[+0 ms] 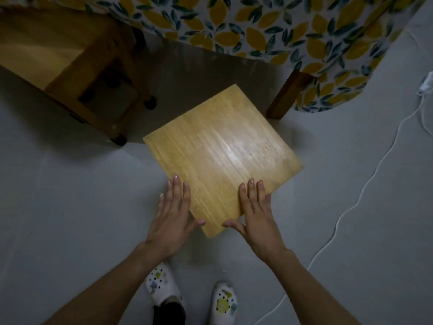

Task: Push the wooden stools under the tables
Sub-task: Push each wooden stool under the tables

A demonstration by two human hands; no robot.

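A wooden stool with a square light seat (222, 148) stands on the grey floor, turned diagonally, its far corner at the edge of the table's shadow. My left hand (173, 219) lies flat against the seat's near left edge, thumb on the top. My right hand (254, 212) rests on the seat's near right edge, fingers spread on the wood. Neither hand closes around the seat. The table (269, 26) ahead wears a white cloth printed with yellow lemons; one wooden leg (285, 97) shows at the right. A second wooden stool (77, 66) sits partly under the table at the upper left.
A white cable (365, 191) snakes over the floor on the right, leading to a white plug (425, 83). My feet in white patterned clogs (161, 285) stand just behind the stool. Open floor lies between the second stool and the table leg.
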